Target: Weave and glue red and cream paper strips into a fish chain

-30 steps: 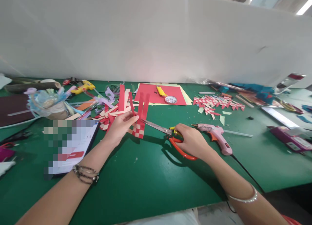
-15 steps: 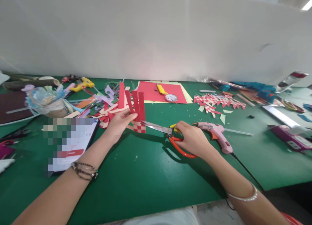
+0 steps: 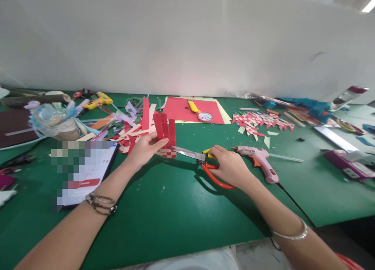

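Note:
Between the thumb and fingers of my left hand (image 3: 148, 148) is a woven paper piece (image 3: 169, 154), red and cream checked at the bottom, with loose red strips standing up from it. My right hand (image 3: 230, 164) is closed around the red handles of a pair of scissors (image 3: 189, 153). Their blades point left and their tips meet the right side of the woven piece, where the strips join the checks. Whether the tips have paper between them is too small to tell. A yellow object (image 3: 208, 153) shows beside my right fingers.
A pink glue gun (image 3: 263, 160) lies right of my right hand. Behind are red paper sheets (image 3: 175, 109) with a yellow-handled tool (image 3: 193, 106), checked offcuts (image 3: 263, 121) and heaped paper strips (image 3: 134, 133). A phone or tablet (image 3: 96, 172) lies under my left forearm.
The loose red strips have bent over and now look shorter and bunched together above my left thumb. The scissors have shifted very slightly; both hands keep their hold.

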Demonstrator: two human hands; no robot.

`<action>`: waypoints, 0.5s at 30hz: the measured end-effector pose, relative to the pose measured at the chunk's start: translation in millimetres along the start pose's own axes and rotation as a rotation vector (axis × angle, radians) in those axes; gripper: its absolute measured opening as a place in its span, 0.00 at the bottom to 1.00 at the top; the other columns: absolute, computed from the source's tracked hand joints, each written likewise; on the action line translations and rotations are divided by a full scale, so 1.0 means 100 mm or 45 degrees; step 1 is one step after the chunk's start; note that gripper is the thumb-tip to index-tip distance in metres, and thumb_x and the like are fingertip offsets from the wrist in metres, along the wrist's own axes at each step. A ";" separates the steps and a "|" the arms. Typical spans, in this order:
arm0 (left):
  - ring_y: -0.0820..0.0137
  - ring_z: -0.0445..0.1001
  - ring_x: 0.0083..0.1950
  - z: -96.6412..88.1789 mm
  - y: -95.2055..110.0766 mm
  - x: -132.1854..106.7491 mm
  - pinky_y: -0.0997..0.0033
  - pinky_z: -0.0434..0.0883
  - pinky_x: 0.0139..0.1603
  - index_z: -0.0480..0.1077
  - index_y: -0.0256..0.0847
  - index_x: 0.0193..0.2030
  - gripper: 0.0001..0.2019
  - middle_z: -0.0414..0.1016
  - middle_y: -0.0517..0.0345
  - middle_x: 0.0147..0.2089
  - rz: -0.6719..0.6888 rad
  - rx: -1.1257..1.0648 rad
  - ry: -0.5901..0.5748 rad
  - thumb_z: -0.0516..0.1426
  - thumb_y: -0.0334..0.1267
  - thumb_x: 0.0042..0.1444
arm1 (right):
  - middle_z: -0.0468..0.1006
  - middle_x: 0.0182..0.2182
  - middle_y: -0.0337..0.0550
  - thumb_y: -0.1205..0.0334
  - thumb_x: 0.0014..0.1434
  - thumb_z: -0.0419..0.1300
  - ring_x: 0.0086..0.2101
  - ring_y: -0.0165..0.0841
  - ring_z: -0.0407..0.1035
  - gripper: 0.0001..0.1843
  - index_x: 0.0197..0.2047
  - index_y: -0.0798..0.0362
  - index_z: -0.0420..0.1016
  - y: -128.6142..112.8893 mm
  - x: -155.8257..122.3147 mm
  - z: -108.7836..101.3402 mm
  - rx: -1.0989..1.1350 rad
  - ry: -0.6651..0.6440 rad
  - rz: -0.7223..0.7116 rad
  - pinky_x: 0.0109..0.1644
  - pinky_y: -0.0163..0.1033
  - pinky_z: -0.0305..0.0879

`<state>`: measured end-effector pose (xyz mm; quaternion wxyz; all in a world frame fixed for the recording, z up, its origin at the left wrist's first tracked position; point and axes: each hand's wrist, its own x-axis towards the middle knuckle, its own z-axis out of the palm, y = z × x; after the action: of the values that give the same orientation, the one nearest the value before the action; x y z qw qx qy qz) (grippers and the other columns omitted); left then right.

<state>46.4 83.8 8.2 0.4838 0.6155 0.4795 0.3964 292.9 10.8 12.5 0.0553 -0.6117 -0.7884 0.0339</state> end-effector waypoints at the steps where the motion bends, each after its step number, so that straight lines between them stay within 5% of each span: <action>1: 0.62 0.77 0.43 0.00 0.01 0.00 0.65 0.73 0.46 0.75 0.40 0.39 0.19 0.80 0.54 0.40 0.000 0.005 0.006 0.61 0.51 0.44 | 0.72 0.36 0.42 0.53 0.55 0.55 0.30 0.32 0.69 0.12 0.35 0.53 0.65 0.00 0.00 0.00 -0.002 -0.002 0.005 0.26 0.35 0.45; 15: 0.62 0.76 0.41 0.01 -0.01 -0.02 0.63 0.74 0.43 0.74 0.40 0.38 0.17 0.79 0.54 0.40 0.076 0.106 -0.018 0.58 0.49 0.46 | 0.73 0.35 0.42 0.55 0.55 0.54 0.30 0.33 0.68 0.10 0.35 0.53 0.63 -0.05 -0.02 -0.01 0.028 -0.081 0.027 0.26 0.35 0.44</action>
<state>46.3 81.9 6.8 0.4491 0.6520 0.4735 0.3861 288.4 7.9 14.0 0.0366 -0.6180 -0.7828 0.0625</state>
